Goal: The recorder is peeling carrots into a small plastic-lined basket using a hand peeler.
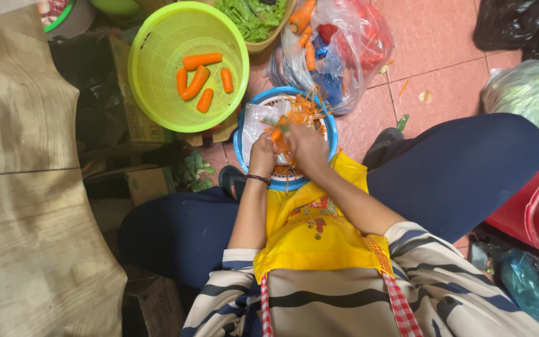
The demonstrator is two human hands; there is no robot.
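The person sits low over a tiled floor, both hands held together above a blue-rimmed bowl (239, 146) that sits between the knees. The left hand (262, 155) is curled around a carrot (276, 134), of which only a short orange end shows past the fingers. The right hand (307, 148) is closed just beside it, touching the same carrot; whatever it grips is hidden by the fingers, so it cannot be told what it holds. Thin orange peelings (304, 111) lie heaped in the bowl under the hands, over a white inner basket.

Beyond the bowl stands a yellow-green basket (151, 37) with five peeled carrots (199, 80) lying loose on its bottom. To the right of it, a clear plastic bag (350, 68) holds more carrots, touching the bowl's far edge. A tub of leafy greens (251, 15) sits at the top edge. A yellow apron (316, 234) covers the person's lap, and a wooden board (20, 187) fills the left side.
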